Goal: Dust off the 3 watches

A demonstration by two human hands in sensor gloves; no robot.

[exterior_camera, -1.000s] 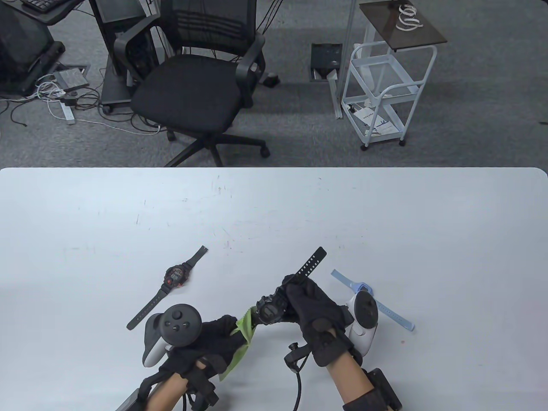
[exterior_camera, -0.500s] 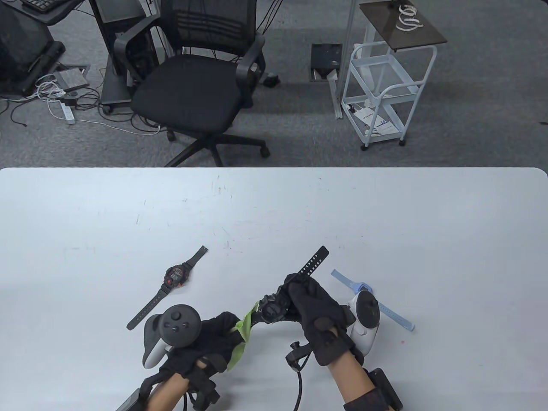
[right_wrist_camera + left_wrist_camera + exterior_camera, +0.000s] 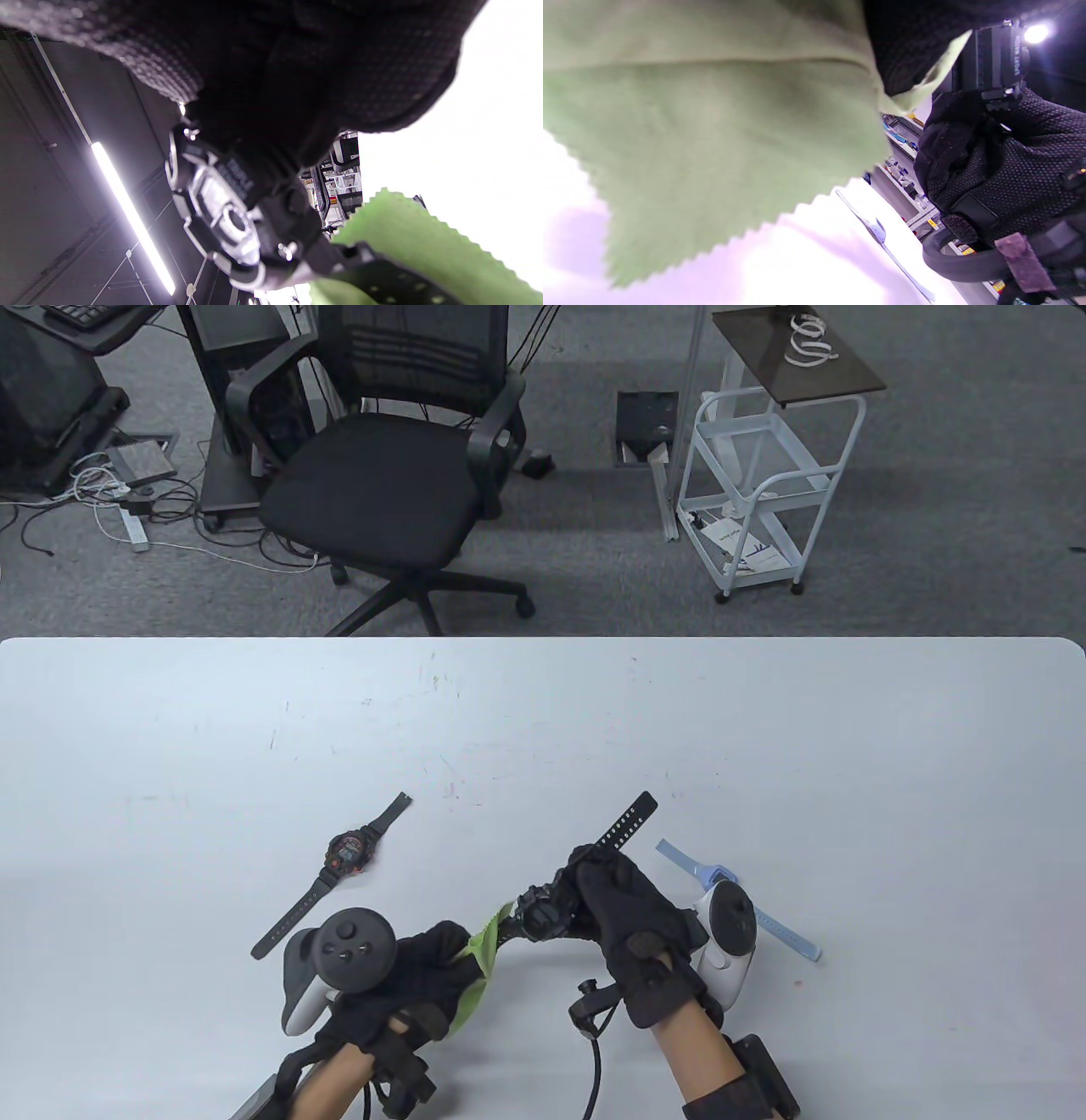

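Observation:
My right hand point(image 3: 607, 891) grips a black digital watch point(image 3: 543, 914) just above the table, its holed strap point(image 3: 626, 820) sticking out up and to the right. My left hand point(image 3: 441, 963) holds a green cloth point(image 3: 480, 963) wrapped round the watch's lower strap. The left wrist view shows the cloth point(image 3: 712, 127) close up and the watch case point(image 3: 992, 59). The right wrist view shows the watch face point(image 3: 225, 220) and the cloth point(image 3: 407, 241). A black-and-red watch point(image 3: 348, 853) lies flat to the left. A light blue watch point(image 3: 717, 875) lies to the right, partly hidden by the right tracker.
The white table point(image 3: 543, 712) reaches its far edge at mid-frame. Beyond it stand a black office chair point(image 3: 382, 475) and a white wire cart point(image 3: 755, 492). Cables and equipment lie on the floor at the far left.
The right hand has lifted the black watch slightly up and to the right. The left hand and cloth have slid a little along the lower strap.

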